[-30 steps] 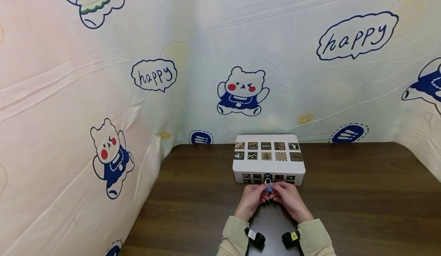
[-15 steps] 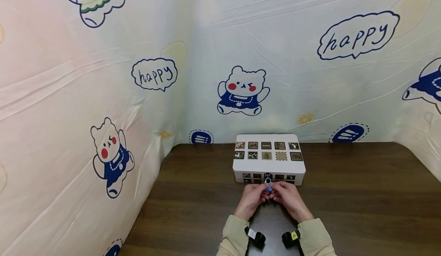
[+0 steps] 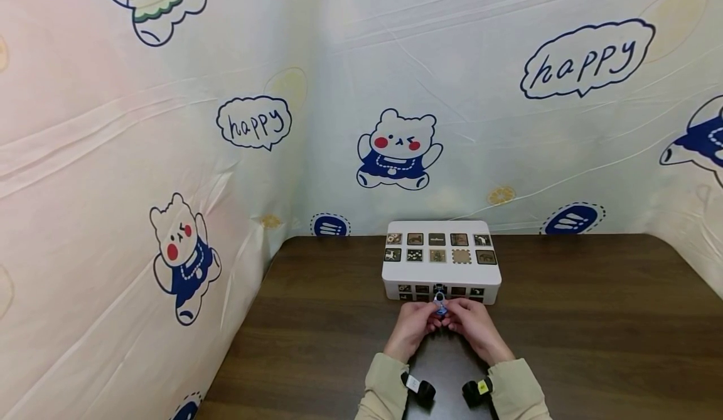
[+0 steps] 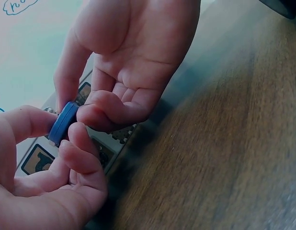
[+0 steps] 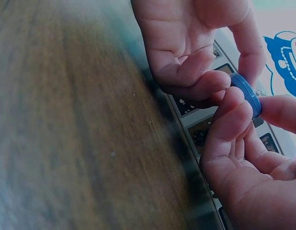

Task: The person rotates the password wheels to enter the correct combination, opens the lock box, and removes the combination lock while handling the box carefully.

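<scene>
Right hand (image 5: 244, 167) at near right and left hand (image 5: 186, 43) at far side both pinch one thin blue disc (image 5: 246, 95), pale box (image 5: 227, 48) with dark picture squares (image 5: 199, 136) behind them, brown wooden table (image 5: 76, 129) left, blue-printed cloth (image 5: 286, 55) far right.

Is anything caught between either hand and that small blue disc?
Nothing visible is: the left hand and right hand both pinch the small blue disc directly. The white box with printed pictures stands beyond the hands in the head view, not between them and the disc.
</scene>
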The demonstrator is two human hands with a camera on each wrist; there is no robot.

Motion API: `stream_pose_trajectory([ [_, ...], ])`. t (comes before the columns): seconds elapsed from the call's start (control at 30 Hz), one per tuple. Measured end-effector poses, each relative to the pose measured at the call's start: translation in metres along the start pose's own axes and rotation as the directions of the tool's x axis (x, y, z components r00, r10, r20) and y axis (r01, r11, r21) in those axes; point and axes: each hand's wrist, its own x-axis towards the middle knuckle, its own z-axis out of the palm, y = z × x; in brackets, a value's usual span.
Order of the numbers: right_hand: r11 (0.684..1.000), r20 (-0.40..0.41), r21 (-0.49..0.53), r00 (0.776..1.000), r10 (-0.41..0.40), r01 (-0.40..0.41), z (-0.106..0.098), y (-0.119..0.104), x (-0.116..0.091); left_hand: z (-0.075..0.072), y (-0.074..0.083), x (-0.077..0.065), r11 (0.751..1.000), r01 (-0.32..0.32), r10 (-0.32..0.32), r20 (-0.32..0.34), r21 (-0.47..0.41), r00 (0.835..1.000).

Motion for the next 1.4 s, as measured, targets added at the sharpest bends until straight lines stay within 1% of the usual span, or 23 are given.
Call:
stream_pose_trajectory([
  [0.23, 1.0, 0.004, 0.004, 1.0, -0.004, 0.004, 0.0005, 0.0001, -0.0003, -0.0004, 0.0004, -0.0004, 1.0, 0.001, -0.001, 0.001, 0.002, 1.0],
  [0.53, 1.0, 0.008, 0.002, 1.0, -0.002, 0.002, 0.0, -0.0005, 0.0001, -0.0013, 0.003, -0.0028, 0.999, 0.022, -0.022, 0.001, -0.031, 1.0],
  [0.9, 1.0, 0.037, 0.021, 0.999, -0.003, 0.002, -0.0004, -0.0028, -0.0012, -0.0029, 0.0025, -0.0006, 0.997, 0.0, -0.001, -0.012, -0.077, 1.0],
  [1.07, 1.0, 0.033, 0.019, 0.999, 0.004, -0.005, -0.0003, -0.0037, -0.0018, -0.0031, 0.0026, 0.0007, 0.997, 0.004, -0.005, -0.012, -0.075, 1.0],
  [1.23, 1.0, 0.023, 0.016, 1.0, 0.011, -0.011, -0.0005, -0.0025, -0.0009, -0.0029, 0.0034, -0.0009, 0.998, 0.013, -0.014, -0.013, -0.06, 1.0],
  [1.4, 1.0, 0.029, 0.019, 1.0, 0.01, -0.01, -0.0012, -0.0014, -0.0009, -0.0022, 0.0019, -0.0008, 0.999, 0.023, -0.023, 0.002, -0.05, 1.0],
])
